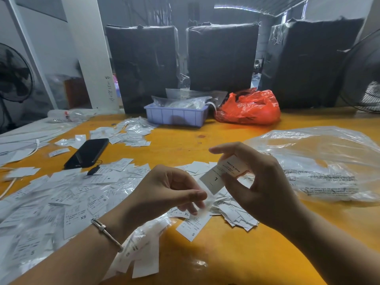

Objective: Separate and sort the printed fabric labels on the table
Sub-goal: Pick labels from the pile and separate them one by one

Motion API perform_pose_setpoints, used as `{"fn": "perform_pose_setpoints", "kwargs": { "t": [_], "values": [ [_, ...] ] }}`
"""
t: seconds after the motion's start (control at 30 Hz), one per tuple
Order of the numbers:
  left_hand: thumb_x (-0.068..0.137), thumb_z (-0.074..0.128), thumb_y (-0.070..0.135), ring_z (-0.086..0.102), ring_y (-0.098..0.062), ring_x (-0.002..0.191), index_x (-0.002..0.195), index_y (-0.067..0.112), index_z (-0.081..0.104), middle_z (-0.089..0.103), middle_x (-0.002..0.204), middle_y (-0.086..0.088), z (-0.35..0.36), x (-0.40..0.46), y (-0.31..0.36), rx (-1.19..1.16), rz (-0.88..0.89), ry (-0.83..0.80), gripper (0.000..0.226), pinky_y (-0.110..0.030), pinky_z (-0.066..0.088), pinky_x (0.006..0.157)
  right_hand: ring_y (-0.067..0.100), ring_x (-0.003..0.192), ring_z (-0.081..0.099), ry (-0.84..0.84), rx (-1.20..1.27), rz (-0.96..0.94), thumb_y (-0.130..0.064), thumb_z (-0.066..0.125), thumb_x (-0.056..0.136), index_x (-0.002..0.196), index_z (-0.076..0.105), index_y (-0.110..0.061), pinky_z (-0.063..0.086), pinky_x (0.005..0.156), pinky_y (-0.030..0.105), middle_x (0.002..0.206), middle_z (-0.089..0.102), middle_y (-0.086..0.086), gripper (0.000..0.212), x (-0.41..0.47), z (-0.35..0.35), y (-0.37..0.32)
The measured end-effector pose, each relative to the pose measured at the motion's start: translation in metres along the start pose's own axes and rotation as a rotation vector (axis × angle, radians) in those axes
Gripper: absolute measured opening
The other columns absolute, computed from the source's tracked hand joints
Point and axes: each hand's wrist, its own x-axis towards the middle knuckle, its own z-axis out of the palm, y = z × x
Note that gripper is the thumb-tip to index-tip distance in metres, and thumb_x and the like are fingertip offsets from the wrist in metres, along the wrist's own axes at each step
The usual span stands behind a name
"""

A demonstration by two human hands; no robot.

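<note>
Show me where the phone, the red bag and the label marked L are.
phone (87,152): head view, middle of its dark screen.
red bag (249,108): head view, centre of the crumpled plastic.
label marked L (216,180): head view, white area by the printed L, pinched by the right hand (261,182).

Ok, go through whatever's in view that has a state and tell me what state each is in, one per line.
L label: held up, pinched by right hand
Left hand: fingers curled on a blurred label
Phone: screen dark, flat on table
Blue bin: filled with clear bags
Red bag: crumpled
Clear bag: lying flat
</note>
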Motion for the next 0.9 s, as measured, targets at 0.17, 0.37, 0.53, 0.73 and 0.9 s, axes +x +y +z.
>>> {"fn": "perform_pose_setpoints", "kwargs": {
  "t": [0.17,0.37,0.53,0.73,0.9],
  "values": [
    [0.081,0.072,0.025,0.073,-0.023,0.066,0.080,0.005,0.075,0.076,0.078,-0.010,-0.001,0.000,0.001,-0.023,-0.037,-0.039,0.020,-0.022,0.054,0.057,0.009,0.071,0.064,-0.028,0.029,-0.002,-0.007,0.065,0.075,0.109,0.066,-0.025,0.056,0.063,0.030,0.084,0.066,-0.009,0.039,0.001,-0.002,0.003],
    [0.080,0.070,0.024,0.072,-0.022,0.064,0.077,0.008,0.074,0.075,0.076,-0.010,0.000,0.000,0.003,-0.046,-0.025,-0.005,0.017,-0.022,0.053,0.055,0.010,0.068,0.065,-0.031,0.122,0.061,-0.003,0.069,0.070,0.105,0.066,-0.026,0.056,0.059,0.032,0.075,0.066,-0.006,0.041,0.002,-0.003,0.005],
    [0.079,0.072,0.026,0.072,-0.022,0.063,0.077,0.006,0.074,0.075,0.075,-0.009,0.000,0.000,0.002,-0.029,-0.032,-0.001,0.020,-0.022,0.052,0.055,0.023,0.065,0.064,-0.101,0.174,0.126,-0.003,0.065,0.067,0.100,0.066,-0.030,0.054,0.057,0.045,0.073,0.063,0.003,0.043,0.005,-0.006,0.006],
    [0.079,0.073,0.027,0.072,-0.022,0.065,0.081,0.006,0.076,0.076,0.077,-0.008,-0.001,0.001,0.001,-0.020,-0.050,-0.018,0.021,-0.020,0.052,0.055,0.022,0.068,0.065,-0.221,0.210,0.177,0.003,0.072,0.074,0.101,0.067,-0.023,0.054,0.060,0.044,0.075,0.067,0.003,0.037,0.003,0.002,0.006],
    [0.078,0.072,0.031,0.073,-0.021,0.065,0.081,0.009,0.076,0.076,0.079,-0.007,-0.002,0.001,0.000,-0.022,-0.055,0.016,0.023,-0.021,0.053,0.055,0.022,0.072,0.063,-0.075,0.349,0.296,0.002,0.067,0.080,0.093,0.071,-0.014,0.051,0.059,0.034,0.077,0.068,0.006,0.022,0.009,-0.006,0.011]
  ]
}}
